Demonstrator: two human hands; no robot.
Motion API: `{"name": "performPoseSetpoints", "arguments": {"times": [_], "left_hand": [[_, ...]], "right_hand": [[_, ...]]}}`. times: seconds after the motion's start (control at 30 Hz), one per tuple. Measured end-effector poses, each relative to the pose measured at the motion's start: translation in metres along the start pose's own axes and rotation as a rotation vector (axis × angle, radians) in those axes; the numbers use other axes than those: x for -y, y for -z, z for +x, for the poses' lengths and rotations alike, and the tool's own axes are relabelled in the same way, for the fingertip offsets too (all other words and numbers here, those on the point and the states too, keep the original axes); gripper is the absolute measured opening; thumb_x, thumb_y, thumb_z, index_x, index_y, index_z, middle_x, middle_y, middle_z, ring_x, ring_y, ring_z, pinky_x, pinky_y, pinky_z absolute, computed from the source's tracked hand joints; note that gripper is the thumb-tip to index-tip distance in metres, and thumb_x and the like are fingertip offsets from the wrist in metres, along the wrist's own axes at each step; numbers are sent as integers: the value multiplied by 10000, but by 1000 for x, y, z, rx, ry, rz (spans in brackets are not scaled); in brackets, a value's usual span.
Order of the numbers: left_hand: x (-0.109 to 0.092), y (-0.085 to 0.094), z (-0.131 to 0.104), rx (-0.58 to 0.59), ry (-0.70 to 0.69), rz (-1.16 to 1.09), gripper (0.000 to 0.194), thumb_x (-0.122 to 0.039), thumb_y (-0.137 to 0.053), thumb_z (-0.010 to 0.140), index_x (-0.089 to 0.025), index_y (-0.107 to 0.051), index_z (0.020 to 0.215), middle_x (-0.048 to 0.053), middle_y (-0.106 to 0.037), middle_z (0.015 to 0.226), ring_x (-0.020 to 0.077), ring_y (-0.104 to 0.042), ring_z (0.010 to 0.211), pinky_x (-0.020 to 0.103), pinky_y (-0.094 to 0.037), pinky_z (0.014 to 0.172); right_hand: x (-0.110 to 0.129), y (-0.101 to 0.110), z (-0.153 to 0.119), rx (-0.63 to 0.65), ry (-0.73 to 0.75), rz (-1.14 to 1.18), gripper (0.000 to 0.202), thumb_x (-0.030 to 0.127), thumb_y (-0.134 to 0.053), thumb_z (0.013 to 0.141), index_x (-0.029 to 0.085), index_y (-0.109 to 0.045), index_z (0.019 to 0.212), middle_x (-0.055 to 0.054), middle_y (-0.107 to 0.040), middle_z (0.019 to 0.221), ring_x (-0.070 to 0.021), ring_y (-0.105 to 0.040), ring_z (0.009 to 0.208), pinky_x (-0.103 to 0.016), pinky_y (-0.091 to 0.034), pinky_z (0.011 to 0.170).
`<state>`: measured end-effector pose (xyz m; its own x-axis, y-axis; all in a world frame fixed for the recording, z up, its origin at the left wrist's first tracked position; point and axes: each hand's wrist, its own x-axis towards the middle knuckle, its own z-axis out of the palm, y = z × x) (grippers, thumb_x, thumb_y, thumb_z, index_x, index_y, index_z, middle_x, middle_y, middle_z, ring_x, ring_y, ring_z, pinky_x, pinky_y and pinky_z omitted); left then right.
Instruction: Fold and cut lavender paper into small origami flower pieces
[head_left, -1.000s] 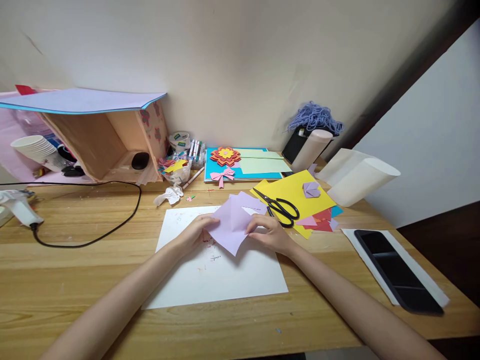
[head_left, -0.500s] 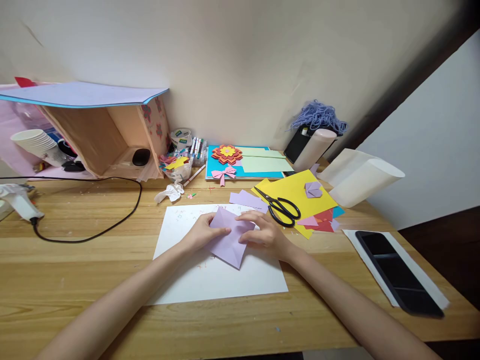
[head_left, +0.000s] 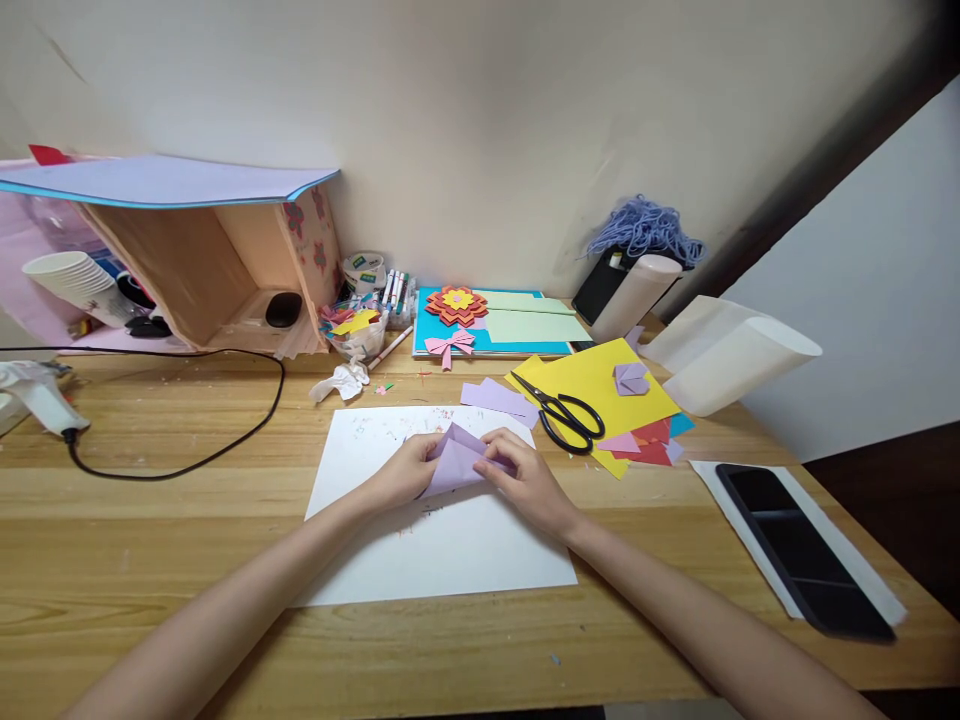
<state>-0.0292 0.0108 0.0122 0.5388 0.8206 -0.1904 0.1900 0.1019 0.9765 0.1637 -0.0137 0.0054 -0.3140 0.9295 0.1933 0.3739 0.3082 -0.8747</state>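
At the right end of the table (head_left: pixel 150 560), I see a black phone (head_left: pixel 806 550) on a white pad (head_left: pixel 889 597). Beyond it is a curled white sheet (head_left: pixel 739 370). Blue yarn (head_left: pixel 643 230) tops a black holder (head_left: pixel 594 286), beside a pale cylinder (head_left: pixel 637 295). Over left, I make out stacked cups (head_left: pixel 71 283), an open box (head_left: pixel 187 265) (flowers decorate its side) holding a dark rounded object (head_left: pixel 283 309), and a white gun-shaped tool (head_left: pixel 37 392) with a black cable (head_left: pixel 247 432).

Both forearms angle inward over the worktop (head_left: pixel 187 540), and the hands nearly meet, the left hand (head_left: pixel 407 470) with its thumb tucked in, the right hand (head_left: pixel 525 478) with curled fingers pinching against its thumb
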Motion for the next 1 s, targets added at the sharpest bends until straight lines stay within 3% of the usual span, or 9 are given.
{"name": "performPoseSetpoints", "arguments": {"times": [0.1,0.2,0.27,0.43,0.73,1.0], "left_hand": [[0,3,-1,-13,22,38,403,-501,-468,817,-137,-607,711,6,-555,669,131,-449,616,234,-350,570],[0,5,0,-114,26,54,476,-550,-378,851,-146,-569,685,7,-530,657,137,-429,622,254,-351,599],[0,4,0,-153,6,72,461,-552,-384,852,-151,-554,701,6,-526,677,142,-431,642,260,-353,617],[1,-1,0,-114,-75,125,353,-503,-474,832,-157,-544,808,6,-541,762,149,-455,706,248,-352,624],[3,-9,-1,-231,-61,249,361,-477,-415,862,-178,-430,660,-28,-436,652,128,-384,627,244,-288,565],[1,-10,-2,-202,-68,254,384,-491,-369,881,-174,-447,677,-17,-457,682,137,-402,660,250,-312,597]], "right_hand": [[-1,0,1,12,-20,14,200,314,-534,871,191,-503,716,-5,-534,759,-150,-505,728,-262,-382,670],[-1,0,1,3,-40,8,213,317,-542,865,188,-500,701,5,-530,729,-139,-478,692,-248,-355,631],[-2,0,1,5,-47,3,221,327,-547,860,186,-504,696,9,-528,716,-136,-471,681,-244,-347,619],[-2,0,0,15,-63,-14,226,345,-531,868,182,-527,712,17,-528,691,-128,-464,653,-240,-342,598],[-4,-1,-1,-12,-43,-45,225,352,-515,874,186,-529,723,9,-526,695,-137,-466,661,-252,-352,605],[-3,-1,-1,-30,-44,-45,213,334,-507,881,187,-520,727,10,-525,704,-139,-479,678,-249,-362,623]]}}
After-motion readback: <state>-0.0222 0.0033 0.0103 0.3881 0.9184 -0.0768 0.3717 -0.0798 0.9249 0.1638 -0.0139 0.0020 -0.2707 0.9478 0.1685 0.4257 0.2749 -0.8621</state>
